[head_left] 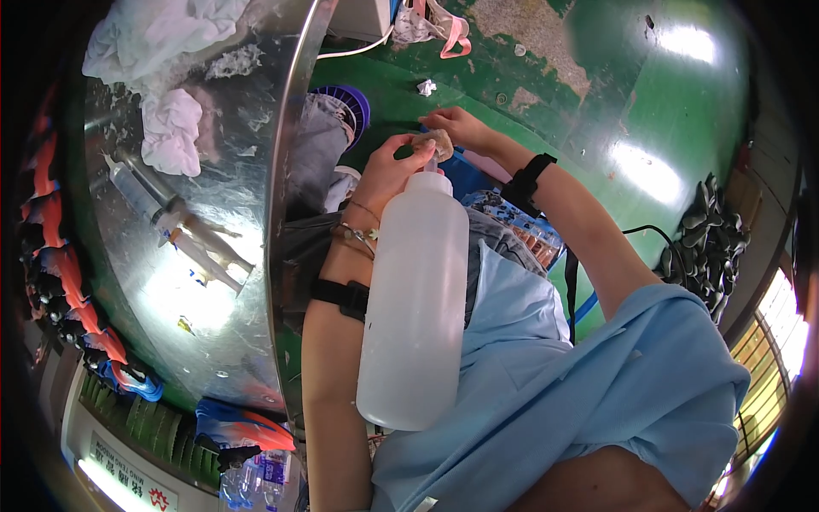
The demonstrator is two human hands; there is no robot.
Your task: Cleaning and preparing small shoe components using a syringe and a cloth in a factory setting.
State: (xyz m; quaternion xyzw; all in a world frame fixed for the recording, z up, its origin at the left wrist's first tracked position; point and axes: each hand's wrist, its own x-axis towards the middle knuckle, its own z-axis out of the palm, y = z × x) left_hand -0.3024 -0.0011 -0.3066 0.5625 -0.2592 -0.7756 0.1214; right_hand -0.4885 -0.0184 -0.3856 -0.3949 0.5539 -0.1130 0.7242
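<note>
Head view: both hands pinch a small tan wad [438, 142] at the bottle [415, 299] nozzle, left hand [388, 171] from below, right hand [452, 126] above. Wad looks soft and light; fingertip grip suits. Bottle looks smooth plastic, best gripped mid-body.

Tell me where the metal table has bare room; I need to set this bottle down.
Bare steel table lies between the syringes and the table's near edge, down toward the blue-orange items. The top end is crowded with white cloths. Both hands, left hand and right hand, meet at the white bottle's nozzle.
</note>
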